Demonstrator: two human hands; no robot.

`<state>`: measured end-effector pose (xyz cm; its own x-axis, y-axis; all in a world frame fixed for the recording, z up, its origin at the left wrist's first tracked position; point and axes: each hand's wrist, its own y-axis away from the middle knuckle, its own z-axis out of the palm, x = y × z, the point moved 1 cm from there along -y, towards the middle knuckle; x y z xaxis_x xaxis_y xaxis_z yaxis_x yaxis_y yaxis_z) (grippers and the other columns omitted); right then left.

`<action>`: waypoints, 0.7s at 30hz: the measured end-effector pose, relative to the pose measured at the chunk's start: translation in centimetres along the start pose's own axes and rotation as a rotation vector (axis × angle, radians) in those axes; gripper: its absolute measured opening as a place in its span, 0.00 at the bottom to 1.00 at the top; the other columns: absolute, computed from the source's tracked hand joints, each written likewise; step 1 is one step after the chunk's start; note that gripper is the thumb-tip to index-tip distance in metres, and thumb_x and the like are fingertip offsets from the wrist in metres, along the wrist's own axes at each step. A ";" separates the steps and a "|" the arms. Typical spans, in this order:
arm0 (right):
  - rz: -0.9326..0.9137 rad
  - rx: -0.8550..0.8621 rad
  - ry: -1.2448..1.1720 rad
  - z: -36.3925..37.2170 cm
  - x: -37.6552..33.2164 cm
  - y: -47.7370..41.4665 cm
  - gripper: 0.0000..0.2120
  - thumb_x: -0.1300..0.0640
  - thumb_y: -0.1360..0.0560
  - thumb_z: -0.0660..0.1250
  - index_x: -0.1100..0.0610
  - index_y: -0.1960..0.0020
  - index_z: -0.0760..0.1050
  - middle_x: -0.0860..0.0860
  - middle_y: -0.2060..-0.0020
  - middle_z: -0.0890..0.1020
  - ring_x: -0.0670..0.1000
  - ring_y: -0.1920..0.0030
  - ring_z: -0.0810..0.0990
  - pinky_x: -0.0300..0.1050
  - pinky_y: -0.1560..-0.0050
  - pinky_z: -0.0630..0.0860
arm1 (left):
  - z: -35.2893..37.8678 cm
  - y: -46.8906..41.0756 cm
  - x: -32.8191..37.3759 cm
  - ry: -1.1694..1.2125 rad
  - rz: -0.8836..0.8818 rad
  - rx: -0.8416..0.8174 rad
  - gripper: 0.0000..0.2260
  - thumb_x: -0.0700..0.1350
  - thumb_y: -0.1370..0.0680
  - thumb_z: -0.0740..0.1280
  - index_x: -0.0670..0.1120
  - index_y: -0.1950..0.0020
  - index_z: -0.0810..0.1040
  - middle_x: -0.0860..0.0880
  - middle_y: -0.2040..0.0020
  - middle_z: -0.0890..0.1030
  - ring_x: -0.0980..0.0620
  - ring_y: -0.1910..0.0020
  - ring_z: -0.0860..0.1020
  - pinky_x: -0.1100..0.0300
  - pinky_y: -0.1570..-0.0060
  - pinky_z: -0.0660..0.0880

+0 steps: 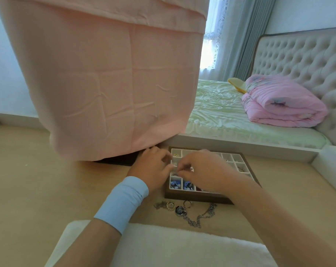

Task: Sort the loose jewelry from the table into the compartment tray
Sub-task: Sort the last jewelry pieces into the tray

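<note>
one head-worn wide-angle view looks forward and down, close over the compartment tray.

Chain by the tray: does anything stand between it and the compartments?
Nothing lies between the chain and the tray's near wall; a ring and a pendant lie just left of it. The left hand and right hand are over the tray's middle cells, covering them; right-side cells are uncovered.

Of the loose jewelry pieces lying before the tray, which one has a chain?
The round blue-faced pendant: its silver chain trails rightward. The gold toothed ring and plain ring have none.
</note>
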<state>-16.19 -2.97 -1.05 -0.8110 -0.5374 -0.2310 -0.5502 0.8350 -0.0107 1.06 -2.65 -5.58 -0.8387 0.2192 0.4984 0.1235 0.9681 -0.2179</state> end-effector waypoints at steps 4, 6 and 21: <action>-0.052 -0.072 0.041 0.8 -1.9 2.5 0.09 0.45 0.20 0.66 0.42 0.44 0.83 0.39 0.56 0.80 0.44 0.53 0.78 0.46 0.47 0.80 | -1.2 2.5 0.9 -0.008 0.041 -0.042 0.03 0.50 0.23 0.67 0.58 0.53 0.74 0.59 0.54 0.76 0.57 0.54 0.74 0.59 0.54 0.76; -0.078 -0.085 0.104 1.4 -2.4 3.0 0.11 0.44 0.20 0.65 0.42 0.43 0.83 0.40 0.60 0.77 0.46 0.54 0.76 0.45 0.51 0.79 | -1.5 4.1 1.3 -0.037 0.045 -0.080 0.04 0.50 0.23 0.67 0.58 0.55 0.74 0.59 0.55 0.77 0.59 0.57 0.75 0.65 0.59 0.73; -0.084 -0.073 0.186 4.9 -1.9 3.3 0.19 0.40 0.17 0.56 0.47 0.40 0.81 0.47 0.53 0.84 0.48 0.55 0.80 0.43 0.55 0.79 | -0.2 6.7 0.5 -0.157 0.056 -0.269 0.10 0.54 0.22 0.67 0.62 0.41 0.78 0.61 0.49 0.75 0.59 0.51 0.70 0.65 0.49 0.70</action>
<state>-15.53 1.38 -5.41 -0.7809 -0.6228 -0.0482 -0.6246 0.7794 0.0496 1.56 3.97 -6.63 -0.8959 0.2718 0.3515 0.2899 0.9571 -0.0012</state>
